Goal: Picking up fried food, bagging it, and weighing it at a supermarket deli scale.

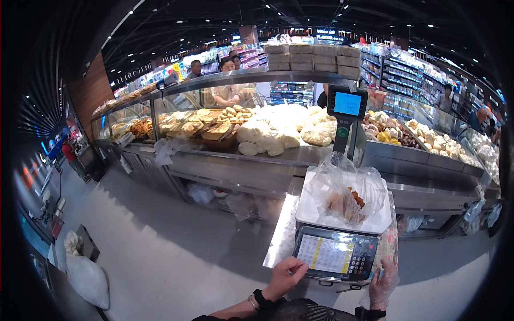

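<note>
A clear plastic bag (342,187) with brown fried food (355,199) inside lies on the white pan (377,223) of a weighing scale. My bare left hand (288,275) is at the lower left edge of the scale's key panel (326,254), its fingers curled in with nothing seen in them. Beside the panel's lower right corner is my right hand (383,282), in a clear plastic glove, its fingers apart and no object visible in it. A blue-lit display (347,104) stands on a post behind the pan.
Beyond the scale runs a glass-fronted counter (214,155) with flatbreads (217,128) and pale buns (267,140). More buns (428,134) fill the right case. Packed blocks (313,58) are stacked on top. A person (230,93) stands across the counter. A white sack (88,281) sits on the floor at left.
</note>
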Action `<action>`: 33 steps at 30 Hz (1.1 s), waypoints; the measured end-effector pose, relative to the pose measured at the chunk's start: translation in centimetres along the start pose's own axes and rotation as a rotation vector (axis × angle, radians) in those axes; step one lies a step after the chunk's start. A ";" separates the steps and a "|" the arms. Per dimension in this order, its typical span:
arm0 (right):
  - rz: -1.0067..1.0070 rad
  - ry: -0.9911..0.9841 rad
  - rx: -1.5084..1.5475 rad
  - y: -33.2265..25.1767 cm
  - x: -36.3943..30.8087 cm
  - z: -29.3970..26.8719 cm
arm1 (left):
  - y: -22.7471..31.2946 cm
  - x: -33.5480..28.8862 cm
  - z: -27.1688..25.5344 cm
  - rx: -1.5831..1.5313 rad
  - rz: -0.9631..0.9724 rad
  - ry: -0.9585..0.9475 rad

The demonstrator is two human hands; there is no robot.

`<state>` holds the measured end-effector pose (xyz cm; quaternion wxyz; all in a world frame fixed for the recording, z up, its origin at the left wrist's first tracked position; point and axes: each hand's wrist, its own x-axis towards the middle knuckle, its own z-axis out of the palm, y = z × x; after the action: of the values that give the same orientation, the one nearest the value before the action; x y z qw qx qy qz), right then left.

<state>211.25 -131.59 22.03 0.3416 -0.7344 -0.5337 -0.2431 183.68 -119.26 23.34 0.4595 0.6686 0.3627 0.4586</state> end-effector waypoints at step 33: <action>0.484 -0.098 0.111 4.7 1.3 2.3 | -1.7 0.9 0.0 -0.067 -0.069 0.059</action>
<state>216.13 -129.98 20.28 0.4033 -0.8319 -0.3708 -0.0886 183.81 -117.95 22.01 0.4863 0.6263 0.3835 0.4736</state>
